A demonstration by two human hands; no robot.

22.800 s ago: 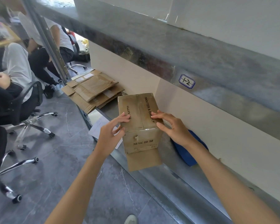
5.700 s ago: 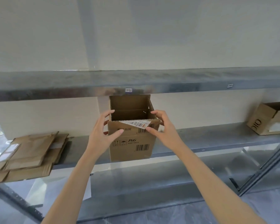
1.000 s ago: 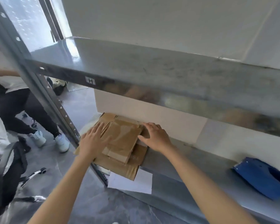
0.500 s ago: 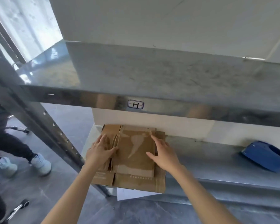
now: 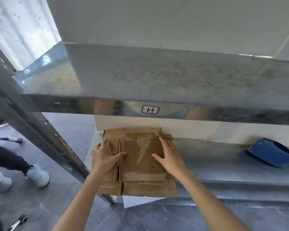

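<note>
A stack of flattened cardboard boxes (image 5: pixel 141 157) is laid on the lower metal shelf (image 5: pixel 223 164), right by the wall. It's pressed flat by the left hand (image 5: pixel 105 157) and right hand (image 5: pixel 169 157), fingers kept straight, nothing gripped.

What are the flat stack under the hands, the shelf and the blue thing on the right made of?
Flat stack: brown cardboard, apparently corrugated, matte, with glossy tape remnants; layered edges and fold lines show. Shelf: metal, likely galvanised steel; dull grey sheen, blurred reflections. Blue thing: probably moulded plastic, smooth, slightly glossy.
</note>
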